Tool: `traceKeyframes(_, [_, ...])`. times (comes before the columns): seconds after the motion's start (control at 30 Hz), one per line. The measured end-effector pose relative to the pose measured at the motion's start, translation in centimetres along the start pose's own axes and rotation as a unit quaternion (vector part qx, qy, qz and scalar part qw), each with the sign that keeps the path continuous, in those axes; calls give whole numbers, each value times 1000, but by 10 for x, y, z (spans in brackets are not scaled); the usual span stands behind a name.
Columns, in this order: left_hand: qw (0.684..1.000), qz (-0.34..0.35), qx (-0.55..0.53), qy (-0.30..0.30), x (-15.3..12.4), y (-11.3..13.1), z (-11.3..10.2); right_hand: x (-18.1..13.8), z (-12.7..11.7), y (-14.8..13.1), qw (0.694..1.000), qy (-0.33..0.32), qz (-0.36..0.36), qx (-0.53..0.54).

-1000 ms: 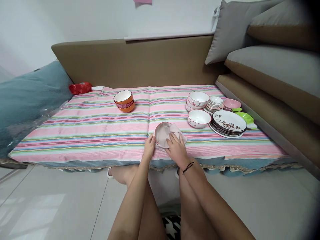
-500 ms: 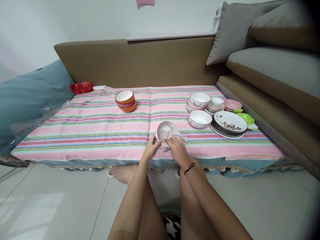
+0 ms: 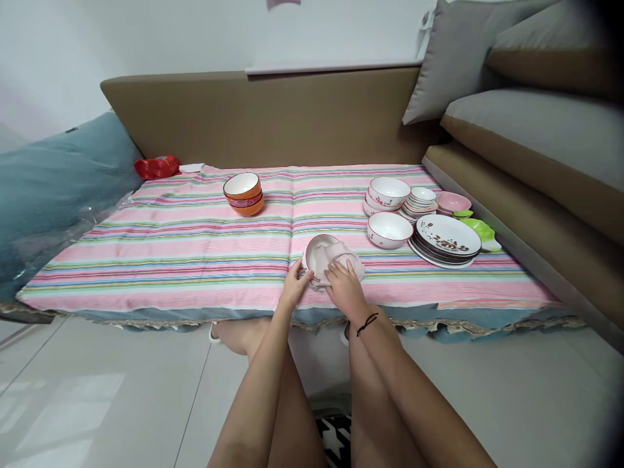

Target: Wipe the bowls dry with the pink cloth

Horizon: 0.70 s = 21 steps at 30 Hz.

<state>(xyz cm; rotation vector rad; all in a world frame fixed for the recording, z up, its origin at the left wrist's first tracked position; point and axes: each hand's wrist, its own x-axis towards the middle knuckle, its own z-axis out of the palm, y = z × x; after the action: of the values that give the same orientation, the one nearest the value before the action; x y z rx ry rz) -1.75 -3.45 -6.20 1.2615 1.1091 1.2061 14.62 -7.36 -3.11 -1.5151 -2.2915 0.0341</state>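
A white bowl with a red rim sits tilted on the striped cloth in front of me. My left hand grips its left side, thumb over the near rim. A pale pink cleaning cloth lies partly inside the bowl and hangs over its right edge. On that cloth rests my right hand, its fingers pressing the fabric toward the inside of the bowl; the fingertips are partly sunk in the folds. To the right stands another white bowl, apart from my hands.
Stacked orange and red bowls stand at the left. On the right are stacked white bowls, small dishes, a pink bowl, patterned plates and a green leaf-shaped dish. Grey cushions pile up beyond them.
My right hand has shifted slightly, its fingers more spread over the cloth. The cloth now covers more of the bowl's inside. My left hand keeps its hold.
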Motion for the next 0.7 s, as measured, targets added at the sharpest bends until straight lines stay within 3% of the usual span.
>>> traceKeyframes(0.17, [999, 9, -29, 9, 1, -1, 0, -1, -4, -4, 992, -32, -78, 90])
traceKeyframes(0.4, [1000, 24, -21, 2, -2, 1, 2, -1, -3, -5, 997, 56, 45, -16])
traceKeyframes(0.57, [999, 37, -6, 14, -2, 3, 3, 2, -6, -8, 997, -29, -28, 66])
traceKeyframes(0.7, [999, 39, 5, 13, -2, 4, 2, 1, -3, -8, 992, -13, -52, 111])
